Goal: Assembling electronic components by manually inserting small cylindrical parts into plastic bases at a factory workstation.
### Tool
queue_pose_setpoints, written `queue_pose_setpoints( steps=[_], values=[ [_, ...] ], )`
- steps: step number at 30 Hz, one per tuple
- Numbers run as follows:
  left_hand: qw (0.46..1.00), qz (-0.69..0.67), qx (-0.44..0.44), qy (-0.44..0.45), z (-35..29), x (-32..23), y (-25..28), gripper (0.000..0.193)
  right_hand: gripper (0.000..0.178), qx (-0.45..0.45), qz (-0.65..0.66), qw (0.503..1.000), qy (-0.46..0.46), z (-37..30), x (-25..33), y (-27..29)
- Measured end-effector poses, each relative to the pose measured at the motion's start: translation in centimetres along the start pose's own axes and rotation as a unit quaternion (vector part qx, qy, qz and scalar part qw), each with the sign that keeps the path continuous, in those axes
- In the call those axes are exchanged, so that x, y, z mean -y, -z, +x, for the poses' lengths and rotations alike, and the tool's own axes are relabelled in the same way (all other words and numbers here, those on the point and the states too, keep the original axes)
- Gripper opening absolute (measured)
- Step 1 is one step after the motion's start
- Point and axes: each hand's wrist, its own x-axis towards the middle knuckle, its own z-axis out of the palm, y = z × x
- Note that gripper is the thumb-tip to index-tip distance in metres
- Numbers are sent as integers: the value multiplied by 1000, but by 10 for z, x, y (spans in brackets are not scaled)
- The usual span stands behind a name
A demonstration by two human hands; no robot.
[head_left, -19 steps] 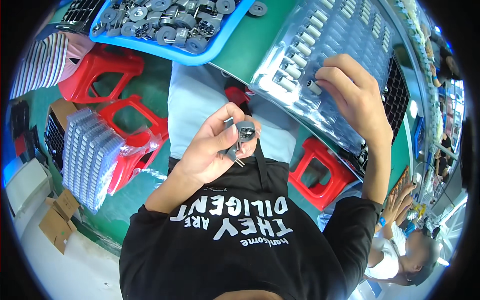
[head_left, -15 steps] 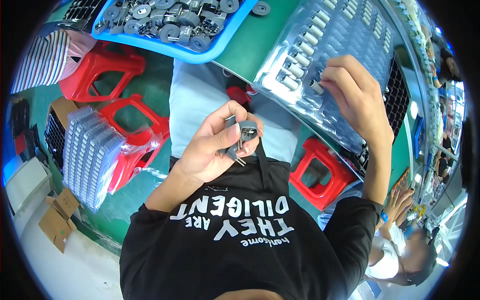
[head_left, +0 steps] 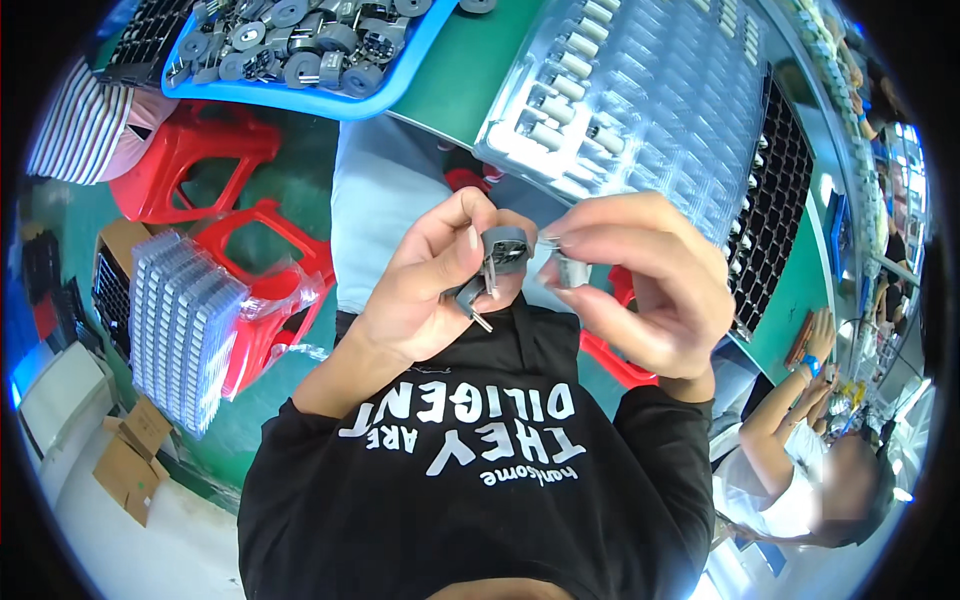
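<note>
My left hand (head_left: 420, 285) is closed around a grey round plastic part (head_left: 507, 247) with metal inside its open face. A second small dark piece (head_left: 468, 296) with metal prongs pokes out below the same fingers. Just to the right, my right hand (head_left: 655, 285) pinches a small silvery-white cylinder (head_left: 570, 270) between thumb and fingertips. The cylinder's near end points toward the grey part, with a narrow gap between them. Beyond the right hand lies a clear plastic blister tray (head_left: 640, 130), with white cylinders (head_left: 573, 64) standing in rows at its left and far edges.
A blue tray (head_left: 300, 98) heaped with grey round parts stands on the green table (head_left: 445, 85) at the far left. Black grid trays (head_left: 775, 200) lie right. Red stools (head_left: 205, 165), stacked clear trays (head_left: 180, 325) and a cardboard box (head_left: 135, 450) are at left. Another person (head_left: 790, 475) sits right.
My right hand has come from the blister tray toward my left hand, bringing one cylinder with it. The left hand stays nearly in place, holding the grey part.
</note>
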Motion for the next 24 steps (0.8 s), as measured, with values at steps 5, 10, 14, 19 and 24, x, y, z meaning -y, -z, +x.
queue_pose_setpoints(
  steps=[5,10,14,19,24],
  values=[
    [999,25,-30,1,1,-3,-13,18,32,-42,-152,986,51,-9,3,-16],
    [998,51,-35,-20,-1,-2,-15,17,36,-68,-219,965,130,-13,-1,-19],
    [996,79,-32,-40,-2,3,-18,18,36,-53,-220,965,131,-14,-1,-17],
    [994,87,-41,-45,0,6,-20,16,36,-72,-222,963,135,-16,-3,-17],
    [993,89,-64,-41,1,8,-23,15,36,-70,-228,963,128,-18,-4,-15]
  ],
)
